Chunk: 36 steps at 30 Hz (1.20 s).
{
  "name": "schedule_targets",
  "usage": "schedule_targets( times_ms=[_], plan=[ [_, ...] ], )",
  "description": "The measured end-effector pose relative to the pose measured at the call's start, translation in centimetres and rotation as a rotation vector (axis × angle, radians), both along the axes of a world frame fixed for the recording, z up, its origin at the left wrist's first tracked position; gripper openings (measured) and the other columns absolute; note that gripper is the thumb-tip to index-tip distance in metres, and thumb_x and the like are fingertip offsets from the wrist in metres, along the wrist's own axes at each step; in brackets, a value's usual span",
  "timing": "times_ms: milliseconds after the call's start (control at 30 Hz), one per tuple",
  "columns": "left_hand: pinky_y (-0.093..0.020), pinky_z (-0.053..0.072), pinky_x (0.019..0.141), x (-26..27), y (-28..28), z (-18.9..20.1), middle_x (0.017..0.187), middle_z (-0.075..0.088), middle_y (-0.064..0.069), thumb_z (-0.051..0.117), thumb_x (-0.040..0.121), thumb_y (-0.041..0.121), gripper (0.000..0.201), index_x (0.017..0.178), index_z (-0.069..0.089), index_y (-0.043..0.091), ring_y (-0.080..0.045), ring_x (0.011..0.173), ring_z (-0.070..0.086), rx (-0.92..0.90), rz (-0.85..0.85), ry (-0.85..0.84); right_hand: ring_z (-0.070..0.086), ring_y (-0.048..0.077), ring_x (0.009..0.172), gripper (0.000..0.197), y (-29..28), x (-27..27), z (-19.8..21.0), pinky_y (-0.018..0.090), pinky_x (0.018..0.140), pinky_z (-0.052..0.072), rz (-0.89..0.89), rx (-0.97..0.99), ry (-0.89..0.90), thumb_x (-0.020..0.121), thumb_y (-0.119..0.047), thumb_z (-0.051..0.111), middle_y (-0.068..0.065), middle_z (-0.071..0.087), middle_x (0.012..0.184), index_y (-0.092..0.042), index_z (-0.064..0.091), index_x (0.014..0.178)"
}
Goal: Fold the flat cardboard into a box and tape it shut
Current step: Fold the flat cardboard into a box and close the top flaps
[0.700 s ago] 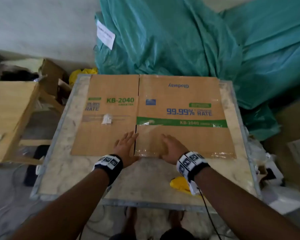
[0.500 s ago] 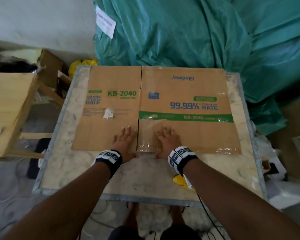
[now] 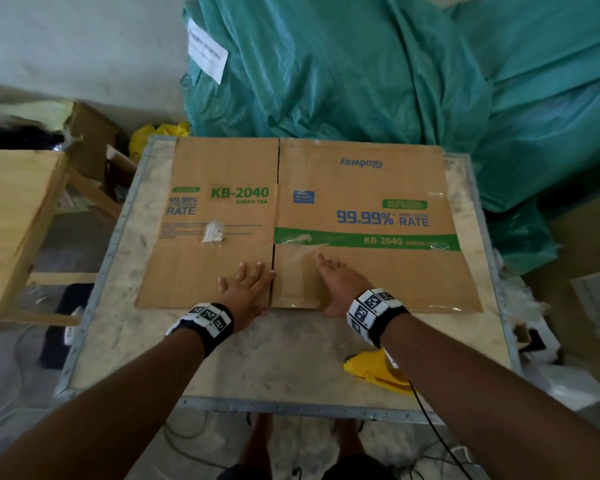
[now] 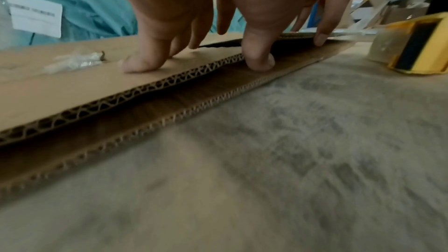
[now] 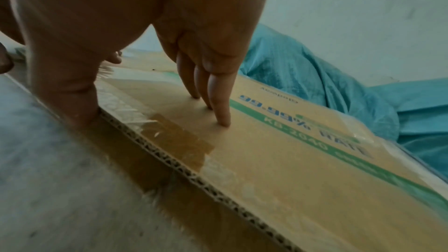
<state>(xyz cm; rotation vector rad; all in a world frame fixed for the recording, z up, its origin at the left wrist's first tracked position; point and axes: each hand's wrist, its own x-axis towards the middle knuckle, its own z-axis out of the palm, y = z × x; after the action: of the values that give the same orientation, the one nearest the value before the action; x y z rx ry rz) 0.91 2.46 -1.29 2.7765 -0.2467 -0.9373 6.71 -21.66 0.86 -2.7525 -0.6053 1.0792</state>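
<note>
We are at the very start. The cardboard (image 3: 305, 223) lies flat on the table (image 3: 291, 362), stretching away from both our hands to the far edge, and no panel stands up yet.

Our left hand (image 3: 243, 289) lies on the near left flap with its fingers spread on top, and in the left wrist view its thumb (image 4: 258, 58) is tucked under the upper layer at the near edge, where the two layers gape a little. So that hand pinches the top layer. Our right hand (image 3: 340, 285) sits just to the right of it, across the slit between the flaps, fingers (image 5: 218, 101) straight on the flap's upper face and the thumb (image 5: 70, 102) down at its near edge. We cannot tell whether that thumb has got under the layer or only rests against the edge. The hands are close together but not touching.

We judge the step in hand to be parting the layers so the sleeve can be opened out. Old clear tape (image 5: 179, 141) shines on the flap under our right hand; it is no part of our closing.

Everything is left: opening the sleeve, folding the flaps, taping. The yellow tape dispenser (image 3: 378, 372) waits just behind our right wrist, untouched.
</note>
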Motion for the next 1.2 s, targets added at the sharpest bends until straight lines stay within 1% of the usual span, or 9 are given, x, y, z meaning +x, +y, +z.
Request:
schedule_targets(
  times_ms=[100, 233, 500, 600, 767, 867, 967, 1067, 1200],
  plan=[
    [-0.066, 0.017, 0.112, 0.3, 0.2, 2.8, 0.163, -0.008, 0.006, 0.049, 0.097, 0.029, 0.080, 0.151, -0.009, 0.037, -0.026, 0.150, -0.002, -0.028, -0.045, -0.027, 0.052, 0.041, 0.126, 0.103, -0.9, -0.1, 2.5, 0.044, 0.095, 0.049, -0.002, 0.046, -0.083, 0.080, -0.033, 0.078, 0.023, 0.052, 0.140, -0.003, 0.015, 0.155],
    [-0.043, 0.033, 0.111, 1.7, -0.1, 8.6, 0.164, 0.000, 0.001, 0.046, 0.098, 0.023, 0.080, 0.148, -0.014, 0.040, -0.024, 0.145, 0.028, -0.069, -0.116, -0.153, 0.066, 0.037, 0.097, 0.028, -2.4, -0.8, 5.3, 0.040, 0.077, 0.054, 0.023, 0.131, -0.213, 0.090, -0.031, 0.065, 0.014, 0.072, 0.103, -0.010, 0.068, 0.108],
    [-0.042, 0.046, 0.101, 6.3, -2.6, 21.2, 0.157, -0.032, 0.004, 0.040, 0.084, -0.011, 0.114, 0.118, -0.022, 0.079, -0.035, 0.130, 0.048, 0.037, -0.356, -0.284, 0.066, 0.033, 0.103, 0.029, -4.7, 2.5, 17.1, 0.041, 0.088, 0.053, -0.109, 0.324, -0.597, 0.099, -0.032, 0.055, 0.010, 0.076, 0.110, -0.020, 0.071, 0.119],
    [-0.028, 0.042, 0.097, 7.8, -4.1, 27.0, 0.158, -0.028, -0.005, 0.037, 0.083, -0.011, 0.108, 0.127, -0.013, 0.074, -0.035, 0.128, 0.049, 0.043, -0.408, -0.360, 0.067, 0.031, 0.108, 0.030, -5.8, 4.6, 22.3, 0.046, 0.096, 0.049, -0.139, 0.409, -0.735, 0.096, -0.038, 0.056, 0.006, 0.076, 0.112, -0.025, 0.074, 0.116],
    [-0.037, 0.048, 0.096, 9.9, -5.8, 35.2, 0.159, 0.006, -0.025, 0.041, 0.085, -0.002, 0.094, 0.143, -0.012, 0.052, -0.040, 0.112, 0.061, 0.054, -0.390, -0.451, 0.061, 0.016, 0.114, 0.023, -5.8, 7.4, 31.4, 0.061, 0.114, 0.017, -0.134, 0.315, -0.911, 0.097, -0.045, 0.055, -0.014, 0.072, 0.117, -0.042, 0.071, 0.113],
    [-0.032, 0.037, 0.108, 10.7, -5.7, 39.2, 0.155, 0.033, -0.010, 0.046, 0.087, 0.000, 0.087, 0.153, -0.001, 0.031, -0.028, 0.133, 0.046, 0.087, -0.312, -0.487, 0.063, 0.017, 0.114, 0.021, -6.1, 8.4, 34.9, 0.058, 0.111, 0.030, -0.100, 0.294, -0.920, 0.097, -0.042, 0.057, -0.016, 0.073, 0.115, -0.041, 0.072, 0.111],
    [-0.036, 0.042, 0.106, 10.3, -4.5, 41.1, 0.153, 0.039, 0.001, 0.035, 0.079, -0.009, 0.095, 0.145, 0.007, 0.053, -0.026, 0.126, 0.052, 0.016, -0.313, -0.510, 0.068, 0.017, 0.106, 0.019, -7.1, 8.9, 35.2, 0.048, 0.098, 0.049, -0.110, 0.321, -0.933, 0.094, -0.041, 0.061, -0.014, 0.076, 0.107, -0.040, 0.074, 0.108],
    [-0.037, 0.037, 0.111, 9.4, -4.7, 40.4, 0.161, 0.017, -0.003, 0.029, 0.077, -0.009, 0.097, 0.130, 0.017, 0.071, -0.021, 0.143, 0.033, -0.013, -0.408, -0.390, 0.070, 0.014, 0.100, 0.020, -7.1, 8.7, 34.0, 0.042, 0.089, 0.056, -0.110, 0.399, -0.942, 0.094, -0.042, 0.061, -0.013, 0.077, 0.104, -0.038, 0.075, 0.108],
    [-0.038, 0.033, 0.113, 9.3, -6.9, 39.8, 0.163, 0.001, -0.009, 0.037, 0.087, -0.002, 0.077, 0.146, 0.027, 0.045, -0.031, 0.142, 0.035, 0.111, -0.409, -0.374, 0.070, 0.011, 0.099, 0.020, -6.2, 9.6, 33.8, 0.041, 0.089, 0.057, -0.118, 0.492, -0.949, 0.093, -0.041, 0.064, -0.013, 0.077, 0.104, -0.035, 0.076, 0.107]
  ],
)
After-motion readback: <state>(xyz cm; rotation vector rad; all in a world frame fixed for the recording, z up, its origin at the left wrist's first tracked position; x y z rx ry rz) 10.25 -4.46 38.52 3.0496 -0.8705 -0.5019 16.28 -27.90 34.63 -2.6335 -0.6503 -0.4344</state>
